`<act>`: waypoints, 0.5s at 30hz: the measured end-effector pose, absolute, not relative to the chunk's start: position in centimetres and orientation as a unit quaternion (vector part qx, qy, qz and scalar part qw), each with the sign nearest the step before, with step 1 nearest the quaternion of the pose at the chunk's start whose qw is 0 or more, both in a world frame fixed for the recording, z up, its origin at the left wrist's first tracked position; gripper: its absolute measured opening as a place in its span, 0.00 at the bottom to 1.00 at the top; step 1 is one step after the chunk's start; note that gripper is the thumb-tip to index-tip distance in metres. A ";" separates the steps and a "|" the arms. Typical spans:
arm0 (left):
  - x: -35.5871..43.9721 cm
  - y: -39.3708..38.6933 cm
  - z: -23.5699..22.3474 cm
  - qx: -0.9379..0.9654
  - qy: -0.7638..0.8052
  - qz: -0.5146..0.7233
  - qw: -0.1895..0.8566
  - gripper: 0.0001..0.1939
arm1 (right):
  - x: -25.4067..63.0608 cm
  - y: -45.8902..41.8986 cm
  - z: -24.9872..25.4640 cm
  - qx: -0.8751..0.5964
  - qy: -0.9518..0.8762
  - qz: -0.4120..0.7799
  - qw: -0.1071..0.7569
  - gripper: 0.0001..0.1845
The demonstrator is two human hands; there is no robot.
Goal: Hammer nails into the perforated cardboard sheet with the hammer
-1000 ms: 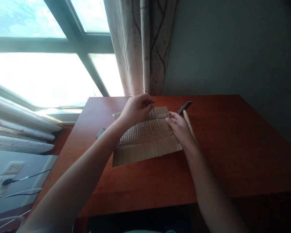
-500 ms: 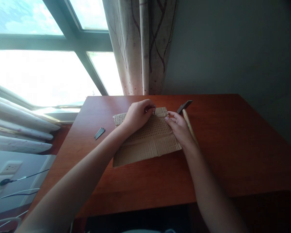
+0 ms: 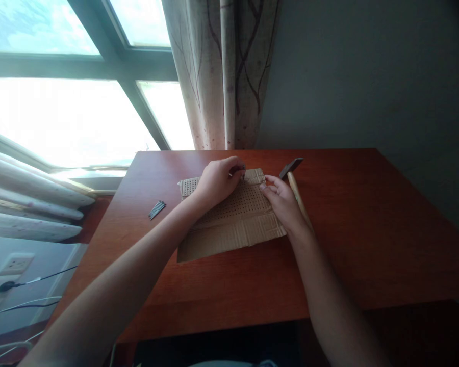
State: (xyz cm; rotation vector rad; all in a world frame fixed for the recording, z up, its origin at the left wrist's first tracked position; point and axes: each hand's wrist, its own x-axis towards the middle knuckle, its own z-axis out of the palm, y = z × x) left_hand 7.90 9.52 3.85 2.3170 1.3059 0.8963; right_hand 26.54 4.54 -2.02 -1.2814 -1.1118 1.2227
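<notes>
A piece of brown cardboard [image 3: 229, 235] lies on the table, its upper part covered with rows of small holes. Above its far edge my left hand [image 3: 220, 178] is closed in a pinch on a thin dark nail, mostly hidden by the fingers. My right hand [image 3: 283, 199] grips the cardboard's right edge, thumb on top and the other fingers beside the far corner. Just beyond that hand rests a hammer [image 3: 291, 167] with a dark head and a pale wooden handle, partly covered by the hand and wrist. Several nails [image 3: 157, 209] lie in a small bundle to the left.
The reddish-brown wooden table [image 3: 375, 229] stands against a grey wall, with a window [image 3: 61, 117] and curtains [image 3: 222, 76] behind and to the left. At the lower left, a plug and cables sit at a wall socket [image 3: 18, 264].
Both hands keep nearly the same places. The left fingertips and the nail in them have shifted very slightly; the cardboard, hammer and nail bundle stay put.
</notes>
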 end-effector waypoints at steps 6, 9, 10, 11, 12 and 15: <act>8.0 9.4 3.9 0.820 0.460 0.306 0.148 0.06 | 26.4 4.3 -1.7 -0.531 -0.451 0.505 0.509 0.21; 7.9 9.3 3.5 0.819 0.460 0.311 0.143 0.06 | 26.3 4.2 -1.6 -0.536 -0.457 0.498 0.505 0.21; 7.9 9.4 3.4 0.817 0.459 0.317 0.146 0.07 | 26.2 4.2 -1.7 -0.539 -0.460 0.495 0.503 0.21; 7.9 9.4 3.2 0.814 0.457 0.324 0.153 0.07 | 26.2 4.2 -1.7 -0.540 -0.466 0.491 0.500 0.21; 7.9 9.4 3.1 0.811 0.456 0.331 0.161 0.07 | 26.3 4.2 -1.7 -0.541 -0.474 0.485 0.497 0.21; 7.9 9.5 2.8 0.798 0.458 0.345 0.183 0.06 | 27.0 4.2 -1.5 -0.549 -0.494 0.461 0.492 0.22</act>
